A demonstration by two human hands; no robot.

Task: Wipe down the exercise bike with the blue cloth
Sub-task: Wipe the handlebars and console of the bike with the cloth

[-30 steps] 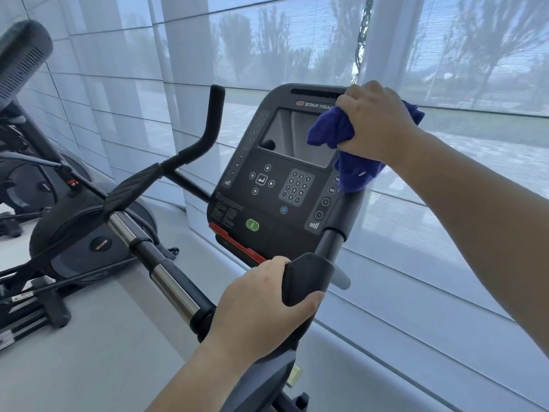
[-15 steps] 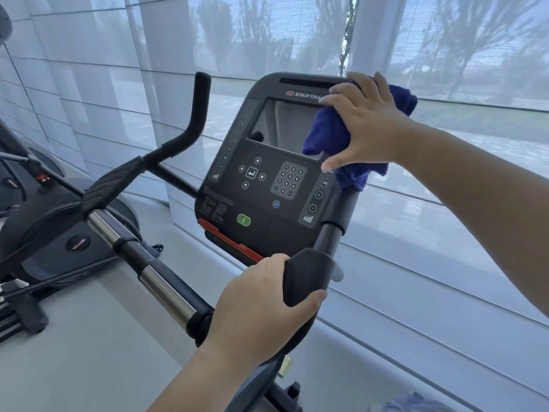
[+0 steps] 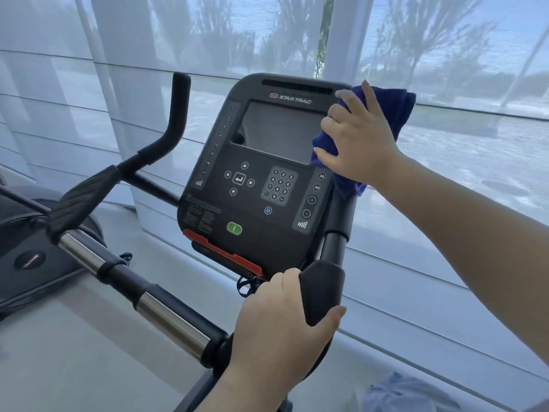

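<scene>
Head view: the right hand (image 3: 359,141) lies on the blue cloth (image 3: 398,105) and presses it against the upper right edge of the exercise bike's (image 3: 124,281) console (image 3: 255,209). Its fingers are spread and nearly straight over the bunched fabric, not clenched round it; the thumb is hidden. The cloth is folded over that edge of the console, with one end showing past its top right corner and the other hanging below the hand, beside the console's right-hand column of buttons. The left hand (image 3: 279,328) grips the padded handlebar end (image 3: 322,292) just below the console's lower right corner, fingers wrapped over the top and thumb hooked round the right side.

As a judgement, the task is at an early or middle stage. The cloth is working only the console's right margin, and nothing tells whether the screen (image 3: 282,129), left of the cloth, or the keypad (image 3: 279,185) below it has been wiped; no streaks or damp patches show. Left to do, as far as can be seen, are the upright horn grip (image 3: 175,114) left of the console, the chrome bar (image 3: 166,319) below and left of it, the red ledge (image 3: 222,254) along the console's bottom edge, and the grip under the left hand. The saddle and pedals are out of view.
</scene>
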